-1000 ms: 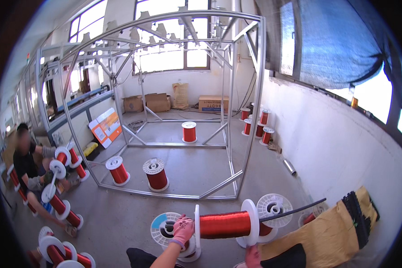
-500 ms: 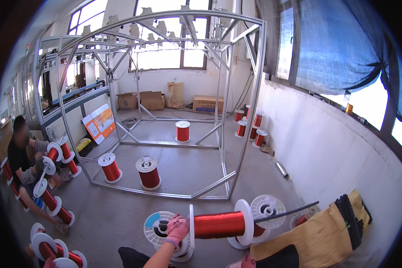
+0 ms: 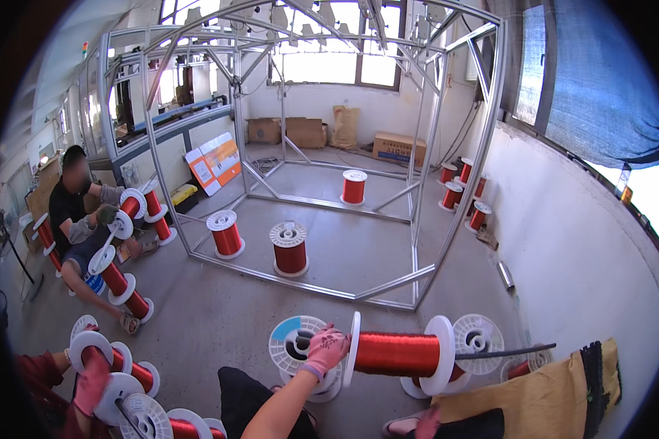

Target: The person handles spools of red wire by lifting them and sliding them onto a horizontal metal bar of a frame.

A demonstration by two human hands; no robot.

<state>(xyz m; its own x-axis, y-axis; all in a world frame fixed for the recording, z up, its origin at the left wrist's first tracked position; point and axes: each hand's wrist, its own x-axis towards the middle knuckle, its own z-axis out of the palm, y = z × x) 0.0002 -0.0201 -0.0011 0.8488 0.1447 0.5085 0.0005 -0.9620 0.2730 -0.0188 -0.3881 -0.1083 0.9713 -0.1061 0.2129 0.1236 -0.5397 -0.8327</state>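
A dark rod (image 3: pixel 505 352) runs through a spool of red wire (image 3: pixel 397 354) with white flanges, lying on its side. My left hand (image 3: pixel 326 349), in a pink glove, is closed round the rod's left end, against the flange. Below that hand stands an upright white-topped spool (image 3: pixel 289 338) with a blue patch on its flange. Another white-flanged spool (image 3: pixel 479 333) stands behind the rod's right part. My right hand (image 3: pixel 427 423), also pink-gloved, is low at the bottom edge beside my dark trouser leg; its fingers are blurred and cannot be made out.
An aluminium frame (image 3: pixel 315 290) stands ahead, with red spools (image 3: pixel 291 252) inside it. Tan sacking (image 3: pixel 520 395) lies at right by the white wall. At left, a seated co-worker (image 3: pixel 77 197) handles spools; another person's pink glove (image 3: pixel 91 384) is at lower left among spools.
My view has swung left, so the scene sits further right and another person's arm shows at lower left. My left hand keeps its grip on the rod.
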